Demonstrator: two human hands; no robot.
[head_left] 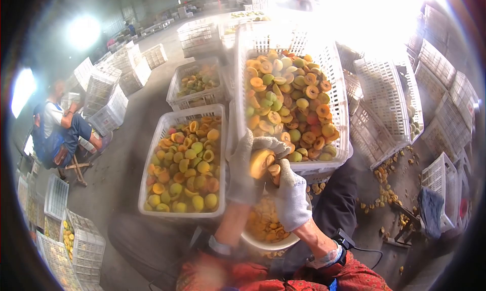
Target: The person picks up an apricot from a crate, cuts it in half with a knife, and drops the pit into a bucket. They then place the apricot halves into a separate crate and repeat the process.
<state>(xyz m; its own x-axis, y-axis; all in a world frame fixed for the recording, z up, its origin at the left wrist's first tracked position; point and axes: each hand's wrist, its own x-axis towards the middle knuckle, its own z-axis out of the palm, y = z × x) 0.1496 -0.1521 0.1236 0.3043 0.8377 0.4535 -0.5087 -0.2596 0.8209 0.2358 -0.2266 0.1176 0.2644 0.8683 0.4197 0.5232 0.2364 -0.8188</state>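
In my gloved left hand (242, 162) is a halved apricot (260, 163), its cut face turned up and the fingers curled round it. My gloved right hand (292, 197) is closed against it, thumb and fingers pressed together at a small brown-orange piece (274, 173); I cannot tell what that piece is. Both hands are over a white tub (271, 244) of orange-brown bits between my knees. Close in front stands a large white crate (340, 114) of whole and cut apricots. A lower white crate (145, 190) full of apricot halves is at the left.
Behind the left crate stands another crate (174, 91) of fruit. Stacked white crates (379, 104) lean at the right, with fruit bits (383, 190) scattered on the floor. A seated person (58, 119) is at the far left among more crates. A cable (372, 250) hangs from my right wrist.
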